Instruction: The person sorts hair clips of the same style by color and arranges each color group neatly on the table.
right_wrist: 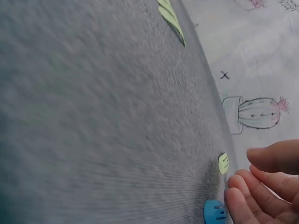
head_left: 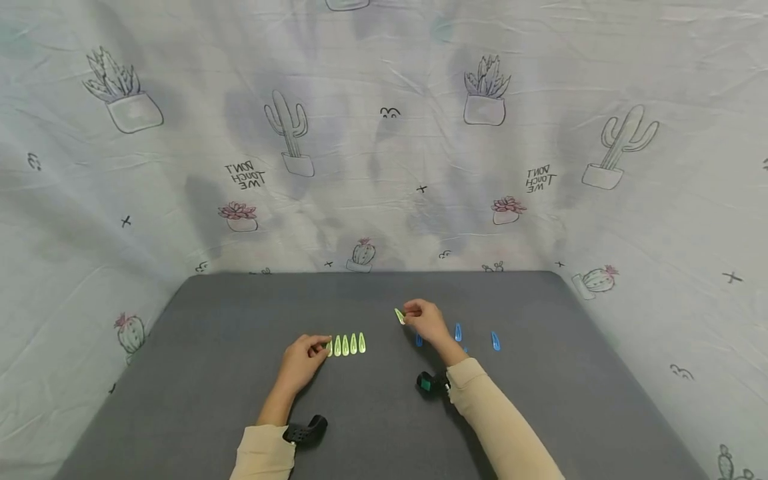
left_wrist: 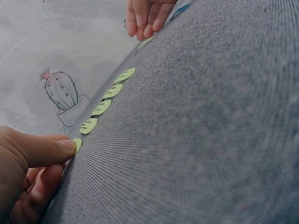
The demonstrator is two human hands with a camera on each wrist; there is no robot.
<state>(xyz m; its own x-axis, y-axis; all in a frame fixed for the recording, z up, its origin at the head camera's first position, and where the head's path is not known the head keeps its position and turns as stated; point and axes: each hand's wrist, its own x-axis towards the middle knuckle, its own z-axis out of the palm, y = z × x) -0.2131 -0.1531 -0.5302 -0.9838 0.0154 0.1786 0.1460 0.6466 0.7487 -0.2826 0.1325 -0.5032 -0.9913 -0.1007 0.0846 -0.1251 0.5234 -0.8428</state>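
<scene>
Several yellow-green snap hair clips lie side by side in a row on the grey table. My left hand pinches the leftmost clip of that row between thumb and forefinger. Right of the row, a single yellow-green hair clip lies tilted, with my right hand close beside it. In the right wrist view the thumb and fingers of this hand stand apart, and that clip shows just past the fingertips. A blue hair clip lies under the right hand's fingers in that view.
More blue hair clips are scattered around the right forearm, one farther right. A black band is on each wrist. The grey table ends at a pale cloth backdrop printed with cacti, which also runs along both sides.
</scene>
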